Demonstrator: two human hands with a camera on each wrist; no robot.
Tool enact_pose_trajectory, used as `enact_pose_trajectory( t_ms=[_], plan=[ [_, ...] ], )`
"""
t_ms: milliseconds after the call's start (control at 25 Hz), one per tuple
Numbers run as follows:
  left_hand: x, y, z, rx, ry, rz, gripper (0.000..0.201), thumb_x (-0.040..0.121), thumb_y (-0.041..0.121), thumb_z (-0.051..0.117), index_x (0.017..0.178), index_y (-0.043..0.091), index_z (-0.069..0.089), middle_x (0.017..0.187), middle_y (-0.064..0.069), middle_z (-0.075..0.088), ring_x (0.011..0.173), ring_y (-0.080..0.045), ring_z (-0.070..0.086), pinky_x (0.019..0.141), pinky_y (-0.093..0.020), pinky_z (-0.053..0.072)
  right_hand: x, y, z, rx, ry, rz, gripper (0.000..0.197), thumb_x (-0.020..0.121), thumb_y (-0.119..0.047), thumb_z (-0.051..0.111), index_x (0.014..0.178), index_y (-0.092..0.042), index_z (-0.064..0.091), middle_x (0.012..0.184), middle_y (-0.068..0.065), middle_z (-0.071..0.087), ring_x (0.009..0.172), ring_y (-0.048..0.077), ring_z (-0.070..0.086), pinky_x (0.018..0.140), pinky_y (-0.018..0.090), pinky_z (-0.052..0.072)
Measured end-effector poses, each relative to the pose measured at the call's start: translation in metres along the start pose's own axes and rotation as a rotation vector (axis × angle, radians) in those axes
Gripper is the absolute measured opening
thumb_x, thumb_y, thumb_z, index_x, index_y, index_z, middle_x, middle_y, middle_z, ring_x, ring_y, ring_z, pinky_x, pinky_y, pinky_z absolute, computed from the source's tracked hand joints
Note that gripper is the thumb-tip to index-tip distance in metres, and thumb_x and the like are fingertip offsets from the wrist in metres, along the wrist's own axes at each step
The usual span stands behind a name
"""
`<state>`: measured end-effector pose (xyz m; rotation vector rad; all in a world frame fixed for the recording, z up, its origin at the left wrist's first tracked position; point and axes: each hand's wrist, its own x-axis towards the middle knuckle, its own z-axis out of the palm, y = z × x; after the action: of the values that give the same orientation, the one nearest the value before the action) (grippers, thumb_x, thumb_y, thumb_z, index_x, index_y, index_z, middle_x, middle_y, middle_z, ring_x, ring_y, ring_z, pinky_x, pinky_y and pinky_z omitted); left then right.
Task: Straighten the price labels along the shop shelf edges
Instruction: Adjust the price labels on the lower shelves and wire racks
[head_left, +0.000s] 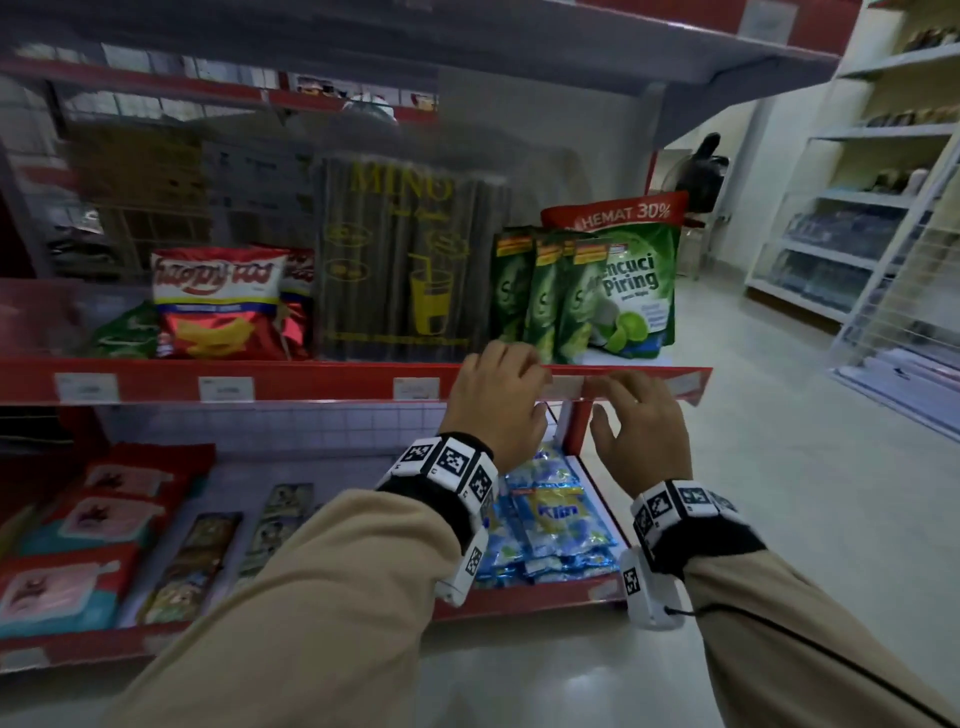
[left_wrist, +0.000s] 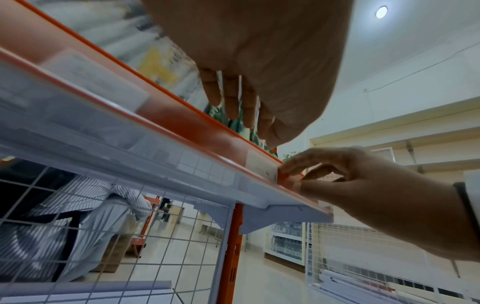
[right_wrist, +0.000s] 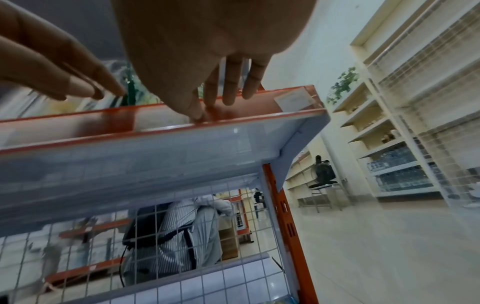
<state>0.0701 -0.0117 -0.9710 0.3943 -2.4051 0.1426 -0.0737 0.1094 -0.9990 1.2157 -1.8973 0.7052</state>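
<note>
Shop aisle, pale tiled floor, grey shelving with a red edge strip (head_left: 311, 382) running across the head view. Head view: left hand (head_left: 493, 402) is hanging its fingers over the top of the strip, right hand (head_left: 636, 426) just beside it with fingers resting on the strip face; a price label (head_left: 566, 387) is showing between the two hands, another label (head_left: 683, 384) sitting just beyond the right hand at the strip's end, three more (head_left: 415, 388) lying well off to the left. Green detergent pouches (head_left: 571, 301) are standing just behind the fingers. Left wrist view: left fingers are lying straight and together, pinching nothing; the right hand (left_wrist: 337, 174) is pressing thumb and fingertips against the label's (left_wrist: 262, 167) edge in the strip. Right wrist view: right fingers are spread and relaxed, thumb tip pressing on the strip beside the end label (right_wrist: 293, 100). Risks, judged: too hard a sideways push is likely to buckle the label or slide it out of its channel; fingers reaching over the lip could topple the pouches.
</note>
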Motion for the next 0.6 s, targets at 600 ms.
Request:
enact_pose_trajectory(
  t_ms=[600],
  plan=[
    [0.008, 0.036, 0.049, 0.213, 0.118, -0.211, 0.063, 0.067, 0.022, 0.072, 0.126, 0.014, 0.053, 0.129, -0.009, 0.049, 0.114, -0.026, 0.038, 0.092, -0.037, 0.027, 0.027, 0.026, 0.020, 0.019, -0.024, -0.109, 0.028, 0.081, -0.039, 0.063, 0.093, -0.014, 0.059, 0.100, 0.011, 0.056, 0.092, 0.030, 0.048, 0.073, 0.039, 0.035]
  ],
)
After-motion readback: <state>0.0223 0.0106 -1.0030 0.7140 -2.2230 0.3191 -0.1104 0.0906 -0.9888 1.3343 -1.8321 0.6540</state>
